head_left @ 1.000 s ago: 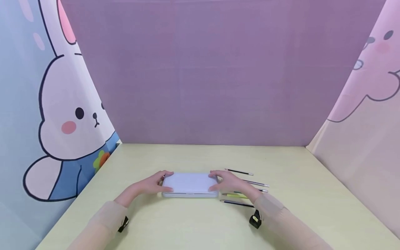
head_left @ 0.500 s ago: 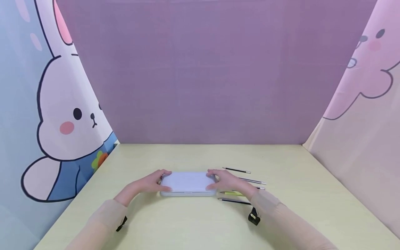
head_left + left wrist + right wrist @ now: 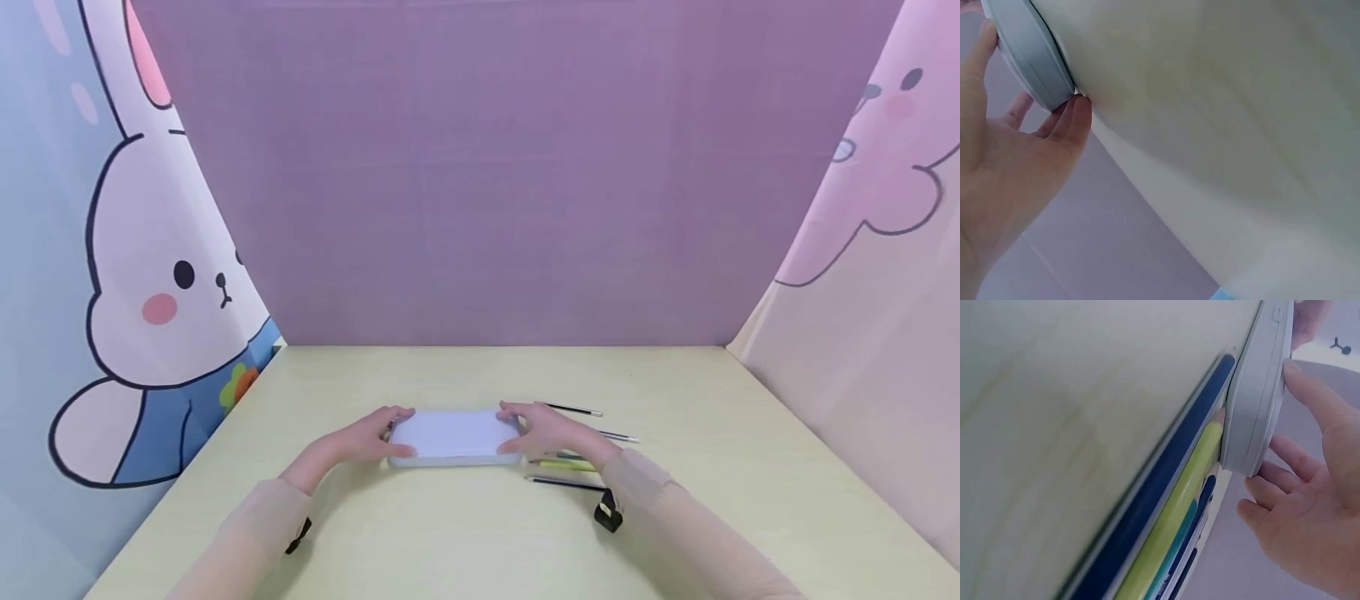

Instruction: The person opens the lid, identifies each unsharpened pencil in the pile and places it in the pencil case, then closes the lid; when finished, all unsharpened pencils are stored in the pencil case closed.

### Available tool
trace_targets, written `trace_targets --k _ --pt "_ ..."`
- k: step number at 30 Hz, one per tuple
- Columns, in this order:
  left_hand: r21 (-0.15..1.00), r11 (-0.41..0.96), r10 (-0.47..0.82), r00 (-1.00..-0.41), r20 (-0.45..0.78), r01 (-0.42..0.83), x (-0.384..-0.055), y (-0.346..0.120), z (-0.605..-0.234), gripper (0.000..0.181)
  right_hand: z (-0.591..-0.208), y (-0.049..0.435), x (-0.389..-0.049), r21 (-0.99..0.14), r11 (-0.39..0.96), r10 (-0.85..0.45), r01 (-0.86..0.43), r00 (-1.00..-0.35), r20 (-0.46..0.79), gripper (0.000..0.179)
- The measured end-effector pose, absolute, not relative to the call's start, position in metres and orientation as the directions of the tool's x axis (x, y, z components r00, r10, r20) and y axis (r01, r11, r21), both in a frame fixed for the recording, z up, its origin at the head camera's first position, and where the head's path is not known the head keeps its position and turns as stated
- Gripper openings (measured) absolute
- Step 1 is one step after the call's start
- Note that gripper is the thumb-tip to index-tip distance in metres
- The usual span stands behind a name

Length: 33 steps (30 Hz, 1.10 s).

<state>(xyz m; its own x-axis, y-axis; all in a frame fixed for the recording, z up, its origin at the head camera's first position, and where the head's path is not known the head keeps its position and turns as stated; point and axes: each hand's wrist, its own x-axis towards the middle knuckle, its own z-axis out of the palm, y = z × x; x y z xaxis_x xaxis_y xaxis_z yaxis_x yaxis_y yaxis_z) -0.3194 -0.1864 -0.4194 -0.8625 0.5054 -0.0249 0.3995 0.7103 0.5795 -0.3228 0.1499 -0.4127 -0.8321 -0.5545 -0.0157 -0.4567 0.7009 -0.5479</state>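
Observation:
A flat white pencil case (image 3: 456,433) lies lid-down-closed near the middle of the table, its long side facing me. My left hand (image 3: 367,437) grips its left end, thumb at the near corner and fingers at the far one. The right end is held likewise by my right hand (image 3: 551,432). In the left wrist view, the left hand (image 3: 1029,144) has fingertips at the case's (image 3: 1032,56) lower edge by the tabletop. The right wrist view shows the right hand (image 3: 1316,481) with its thumb on the case's (image 3: 1257,394) lid edge and other fingers round the end.
Several pencils lie right of the case, partly under my right forearm: a yellow-green one (image 3: 1175,506), a dark blue one (image 3: 566,482) nearest me, and a black one (image 3: 573,409) farthest. A purple cloth (image 3: 480,183) stands behind the pale table (image 3: 450,542); printed curtains flank it.
Both hands keep their grip on the case's ends. The seam and clasp along its front show less than before, and the case sits very slightly farther from me. The pencils stay put.

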Motion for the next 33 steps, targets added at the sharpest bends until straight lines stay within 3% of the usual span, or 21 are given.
trace_targets --k 18,22,28,33 --pt "0.556 0.752 0.469 -0.880 -0.071 0.355 -0.322 -0.184 -0.419 0.082 -0.411 0.154 -0.332 -0.599 0.682 -0.548 -0.420 -0.836 -0.038 0.065" --pt "0.553 0.741 0.482 -0.875 -0.046 0.380 -0.324 -0.184 -0.419 0.082 -0.410 0.158 -0.334 -0.605 0.649 -0.558 -0.462 -0.829 0.034 0.058" --pt "0.586 0.701 0.380 -0.908 0.174 0.406 -0.323 -0.187 -0.411 0.058 -0.397 0.176 -0.336 -0.580 0.624 -0.489 -0.524 -0.840 0.234 0.033" --pt "0.535 0.707 0.257 -0.873 0.415 0.463 -0.319 -0.196 -0.390 0.039 -0.379 0.205 -0.335 -0.526 0.654 -0.419 -0.544 -0.839 0.346 0.027"
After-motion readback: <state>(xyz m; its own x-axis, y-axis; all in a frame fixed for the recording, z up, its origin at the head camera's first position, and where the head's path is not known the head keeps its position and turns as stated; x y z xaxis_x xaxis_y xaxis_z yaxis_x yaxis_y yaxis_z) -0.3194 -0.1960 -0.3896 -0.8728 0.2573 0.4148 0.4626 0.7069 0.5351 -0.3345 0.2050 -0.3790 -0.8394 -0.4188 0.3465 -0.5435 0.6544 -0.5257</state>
